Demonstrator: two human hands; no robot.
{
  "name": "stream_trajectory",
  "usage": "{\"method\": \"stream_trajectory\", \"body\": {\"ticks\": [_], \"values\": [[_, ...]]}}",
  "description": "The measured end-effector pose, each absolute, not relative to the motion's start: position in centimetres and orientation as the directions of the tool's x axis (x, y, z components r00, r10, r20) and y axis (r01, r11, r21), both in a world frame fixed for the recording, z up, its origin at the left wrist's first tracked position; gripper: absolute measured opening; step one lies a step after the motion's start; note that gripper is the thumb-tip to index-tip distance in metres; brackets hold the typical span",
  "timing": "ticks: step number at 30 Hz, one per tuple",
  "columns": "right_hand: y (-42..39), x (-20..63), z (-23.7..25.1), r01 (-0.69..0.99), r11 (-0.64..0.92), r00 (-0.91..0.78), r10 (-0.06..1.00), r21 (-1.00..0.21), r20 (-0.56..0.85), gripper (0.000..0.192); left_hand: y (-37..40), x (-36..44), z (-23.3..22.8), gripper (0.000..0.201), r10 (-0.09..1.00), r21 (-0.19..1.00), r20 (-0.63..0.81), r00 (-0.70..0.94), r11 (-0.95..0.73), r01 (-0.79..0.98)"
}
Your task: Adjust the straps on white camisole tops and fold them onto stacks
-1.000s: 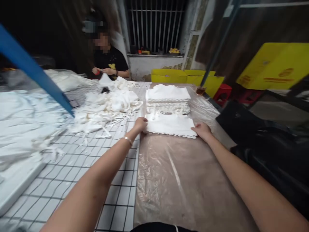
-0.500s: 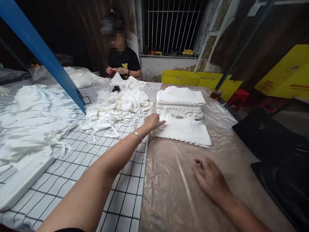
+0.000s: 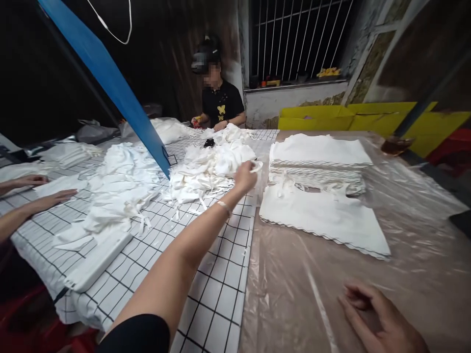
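Observation:
My left hand (image 3: 246, 177) is closed at the right edge of a loose heap of white garments (image 3: 211, 169), with a white cloth strap (image 3: 256, 166) between its fingertips. Which piece the strap belongs to is unclear. My right hand (image 3: 382, 316) rests low over the plastic-covered tabletop (image 3: 294, 294), fingers loosely curved, thumb apart, holding nothing. Between the hands lies a flat white garment (image 3: 324, 215) with a wavy edge. Behind it stands a neat stack of folded white garments (image 3: 320, 152).
A blue post (image 3: 110, 78) slants up from the checked tablecloth (image 3: 217, 274). Left of it are another white pile (image 3: 121, 181) and a long white box-like object (image 3: 97, 262). Another person's hands (image 3: 55, 198) lie at far left; a co-worker (image 3: 222, 105) sits opposite.
My left hand has left the flat garment and moved left to the heap, closing on a white strap. The view has turned left, bringing another person's hands into sight.

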State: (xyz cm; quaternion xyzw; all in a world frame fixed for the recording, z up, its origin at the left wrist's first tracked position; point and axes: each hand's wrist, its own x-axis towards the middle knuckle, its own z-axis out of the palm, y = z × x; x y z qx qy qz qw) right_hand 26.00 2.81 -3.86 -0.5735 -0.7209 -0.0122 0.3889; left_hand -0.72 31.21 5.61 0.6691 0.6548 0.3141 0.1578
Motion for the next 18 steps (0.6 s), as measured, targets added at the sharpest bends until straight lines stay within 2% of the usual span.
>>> {"method": "stream_trajectory", "body": {"ticks": [3, 5, 7, 11, 15, 18], "values": [[3.0, 25.8, -3.9, 0.826, 0.344, -0.031, 0.819, -0.447, 0.573, 0.023, 30.2, -8.6, 5.1, 0.030, 0.929, 0.469, 0.231, -0.290, 0.155, 0.870], [3.3, 25.8, -4.0, 0.820, 0.326, -0.011, 0.831, -0.470, 0.557, 0.022, 29.7, -12.9, 5.2, 0.026, 0.914, 0.376, 0.223, -0.338, 0.239, 0.895], [3.6, 25.9, -4.2, 0.813, 0.303, 0.011, 0.845, -0.496, 0.535, 0.022, 29.2, -15.6, 5.6, 0.010, 0.899, 0.461, 0.225, -0.376, 0.242, 0.854], [3.7, 26.1, -4.6, 0.810, 0.289, 0.048, 0.834, -0.509, 0.549, 0.021, 28.6, -16.9, 7.9, 0.017, 0.826, 0.785, 0.253, -0.503, 0.129, 0.606], [3.5, 26.0, -3.9, 0.807, 0.391, -0.026, 0.773, -0.443, 0.634, 0.016, 28.5, -16.1, 12.7, 0.022, 0.786, 0.903, 0.240, -0.569, 0.034, 0.429], [3.6, 24.9, -0.9, 0.792, 0.411, -0.029, 0.763, -0.451, 0.645, 0.015, 27.1, -14.5, 17.5, 0.025, 0.816, 0.946, 0.249, -0.521, -0.089, 0.311]]}}
